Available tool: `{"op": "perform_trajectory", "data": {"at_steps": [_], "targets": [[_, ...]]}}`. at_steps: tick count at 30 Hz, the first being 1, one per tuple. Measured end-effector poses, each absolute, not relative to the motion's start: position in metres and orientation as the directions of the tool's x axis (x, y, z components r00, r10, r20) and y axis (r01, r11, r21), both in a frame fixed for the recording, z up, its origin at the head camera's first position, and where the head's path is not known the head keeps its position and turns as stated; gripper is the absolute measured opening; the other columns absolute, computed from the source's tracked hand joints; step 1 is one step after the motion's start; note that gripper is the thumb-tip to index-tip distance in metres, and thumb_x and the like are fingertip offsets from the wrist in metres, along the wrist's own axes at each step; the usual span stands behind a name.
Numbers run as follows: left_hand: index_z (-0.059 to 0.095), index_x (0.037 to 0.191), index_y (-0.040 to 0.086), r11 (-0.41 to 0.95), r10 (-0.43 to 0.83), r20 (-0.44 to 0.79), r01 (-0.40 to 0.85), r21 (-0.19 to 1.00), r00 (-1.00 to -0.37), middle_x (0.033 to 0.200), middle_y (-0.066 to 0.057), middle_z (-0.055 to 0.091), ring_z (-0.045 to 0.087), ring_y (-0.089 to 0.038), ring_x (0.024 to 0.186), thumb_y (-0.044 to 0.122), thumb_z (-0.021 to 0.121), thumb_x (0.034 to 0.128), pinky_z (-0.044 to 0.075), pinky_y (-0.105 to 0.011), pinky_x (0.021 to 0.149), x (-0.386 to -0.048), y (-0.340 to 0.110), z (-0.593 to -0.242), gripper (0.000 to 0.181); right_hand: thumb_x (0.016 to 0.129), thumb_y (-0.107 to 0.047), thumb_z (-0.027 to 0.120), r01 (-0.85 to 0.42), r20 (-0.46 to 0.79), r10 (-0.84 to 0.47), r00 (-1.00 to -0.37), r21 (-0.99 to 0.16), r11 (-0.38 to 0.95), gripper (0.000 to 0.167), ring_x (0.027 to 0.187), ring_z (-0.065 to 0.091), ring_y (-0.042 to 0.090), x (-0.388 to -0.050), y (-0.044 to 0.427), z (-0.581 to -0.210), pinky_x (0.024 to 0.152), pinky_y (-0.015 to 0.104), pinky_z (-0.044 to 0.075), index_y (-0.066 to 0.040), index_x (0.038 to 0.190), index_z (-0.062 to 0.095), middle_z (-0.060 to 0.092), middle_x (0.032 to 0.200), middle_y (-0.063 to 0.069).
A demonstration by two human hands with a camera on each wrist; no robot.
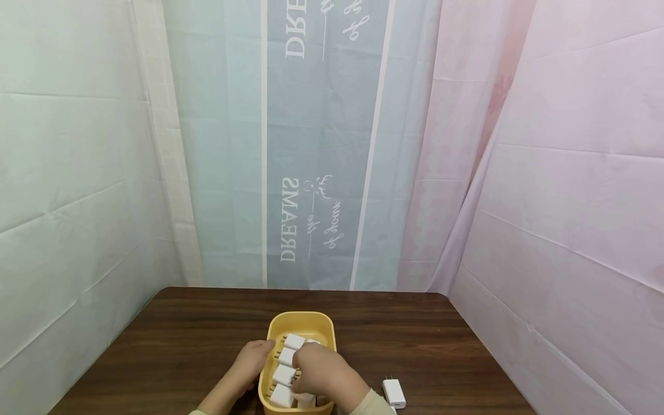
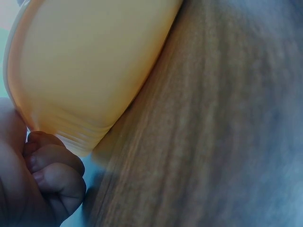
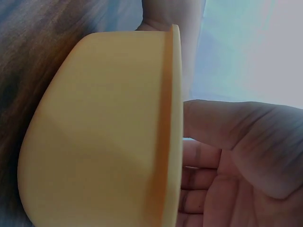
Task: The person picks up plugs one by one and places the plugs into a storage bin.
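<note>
A yellow plastic basket stands on the table with several white charger plugs inside, most in a row with their prongs to the left. My left hand grips its left side, the thumb at the rim and the other fingers curled below it against the outer wall. My right hand reaches over the right rim into the basket. Its thumb and forefinger pinch a charger plug there; prongs show between them, while the hand hides the body. In the right wrist view the basket wall covers the fingertips.
Right of the basket, a white charger plug lies on the dark wooden table, with part of another just below it at the frame's bottom edge. Hanging cloth closes off the back and both sides of the table.
</note>
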State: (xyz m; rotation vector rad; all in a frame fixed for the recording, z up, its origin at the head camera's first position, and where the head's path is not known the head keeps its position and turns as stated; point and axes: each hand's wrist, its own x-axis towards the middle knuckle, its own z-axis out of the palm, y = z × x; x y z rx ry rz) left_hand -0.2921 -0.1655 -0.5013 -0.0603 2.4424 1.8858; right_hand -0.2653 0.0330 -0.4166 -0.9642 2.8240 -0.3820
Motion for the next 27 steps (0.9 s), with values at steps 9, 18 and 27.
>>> {"op": "perform_trajectory", "data": {"at_steps": [9,18,27], "targets": [[0.069,0.101,-0.001,0.262,0.011,-0.073,-0.067,0.963,-0.997,0.064,-0.002,0.065,0.057,-0.009,0.05,0.037,0.04,0.1077,0.046,-0.025,0.045,-0.292,-0.165,-0.5,0.048,0.076,-0.022,0.081,-0.596,0.035,-0.608,-0.793,-0.255,0.762,0.019,0.055,0.038,0.006,-0.262,0.041,-0.414,0.049,0.025,0.036,-0.018,0.067,0.066,0.047,0.065,-0.012],[0.069,0.096,0.0,0.255,0.004,-0.075,-0.071,0.964,-0.997,0.059,-0.001,0.061,0.048,-0.008,0.043,0.037,0.042,0.107,0.04,-0.023,0.04,-0.292,-0.163,-0.5,0.047,0.078,-0.028,0.082,-0.609,0.103,-0.601,-0.793,-0.194,0.769,0.017,0.061,0.043,0.005,-0.258,0.054,-0.409,0.055,0.026,0.04,-0.021,0.073,0.068,0.049,0.07,-0.013],[0.07,0.098,0.001,0.263,0.007,-0.09,-0.085,0.961,-0.996,0.058,0.0,0.061,0.048,-0.008,0.043,0.038,0.042,0.1065,0.04,-0.023,0.04,-0.291,-0.165,-0.5,0.047,0.08,-0.03,0.082,-0.579,0.097,-0.574,-0.813,-0.235,0.781,0.018,0.068,0.051,0.004,-0.258,0.073,-0.407,0.059,0.028,0.047,-0.016,0.089,0.075,0.058,0.082,-0.01]]}}
